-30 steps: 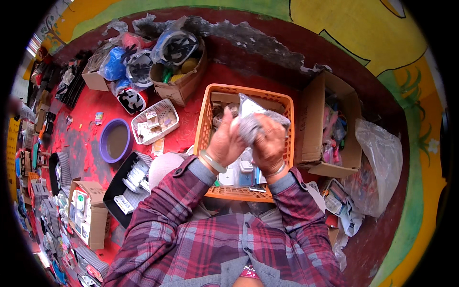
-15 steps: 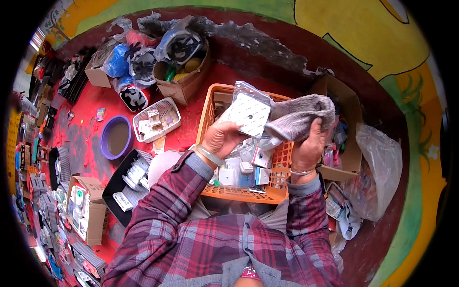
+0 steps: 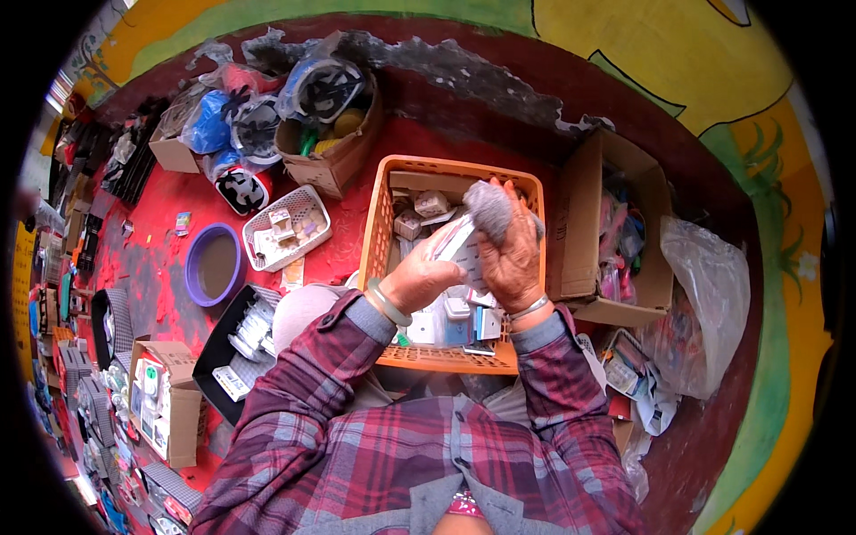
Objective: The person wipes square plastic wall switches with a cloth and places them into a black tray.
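Note:
My left hand [image 3: 417,278] grips a flat white packet [image 3: 454,242] in a clear plastic bag, which is tilted nearly edge-on. Against the packet's other side my right hand [image 3: 511,263] presses a fuzzy grey cloth [image 3: 488,207], bunched under the fingers. Both hands are over an orange plastic basket [image 3: 378,218]. Inside it lie small boxes [image 3: 432,204] toward the far side and several white and blue packaged items [image 3: 457,330] on the near side. The packet's lower part is partly hidden by my hands.
A cardboard box [image 3: 573,236] with bagged goods stands right of the basket, beside a clear plastic bag [image 3: 709,303]. To the left are a white basket [image 3: 326,212], a purple basin [image 3: 193,276] and a black tray [image 3: 214,392]. A carton [image 3: 325,169] with a helmet is behind.
My right hand has moved left with the cloth and now presses it against the packet. The packet has turned from facing up to nearly edge-on.

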### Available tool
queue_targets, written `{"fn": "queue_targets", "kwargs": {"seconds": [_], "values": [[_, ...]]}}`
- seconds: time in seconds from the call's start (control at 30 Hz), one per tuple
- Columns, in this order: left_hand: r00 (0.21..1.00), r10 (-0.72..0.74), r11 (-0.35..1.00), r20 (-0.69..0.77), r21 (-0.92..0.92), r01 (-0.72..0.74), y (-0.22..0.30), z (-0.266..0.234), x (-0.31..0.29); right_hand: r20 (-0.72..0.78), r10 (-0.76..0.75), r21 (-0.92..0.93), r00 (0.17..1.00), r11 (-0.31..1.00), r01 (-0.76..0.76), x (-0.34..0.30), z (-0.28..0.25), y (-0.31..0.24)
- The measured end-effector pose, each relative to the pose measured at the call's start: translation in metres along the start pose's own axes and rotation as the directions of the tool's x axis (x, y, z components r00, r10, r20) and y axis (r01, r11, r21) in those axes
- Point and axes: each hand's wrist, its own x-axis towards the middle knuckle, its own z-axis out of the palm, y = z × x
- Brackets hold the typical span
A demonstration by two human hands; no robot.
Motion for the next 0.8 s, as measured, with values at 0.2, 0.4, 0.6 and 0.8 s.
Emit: {"fn": "queue_targets", "kwargs": {"seconds": [0.2,0.4,0.6,0.8], "values": [[0.995,-0.095,0.985,0.039,-0.139,0.099,0.027,0.011,-0.004,-0.162,0.467,0.329,0.869,0.856,-0.398,-0.005,-0.014,0.08],[0.993,-0.083,0.97,0.086,-0.222,0.101,0.038,0.005,-0.008,0.205,0.566,0.625,0.799,0.552,-0.552,0.002,-0.067,0.057],[0.998,-0.064,0.974,0.013,-0.216,0.065,0.034,-0.008,-0.009,0.275,0.326,0.942,0.905,-0.282,-0.185,0.0,-0.076,0.042],[0.996,-0.073,0.979,0.06,-0.185,0.083,0.044,-0.012,-0.01,0.462,0.162,0.787,0.872,-0.528,-0.319,-0.016,-0.05,0.034]]}}
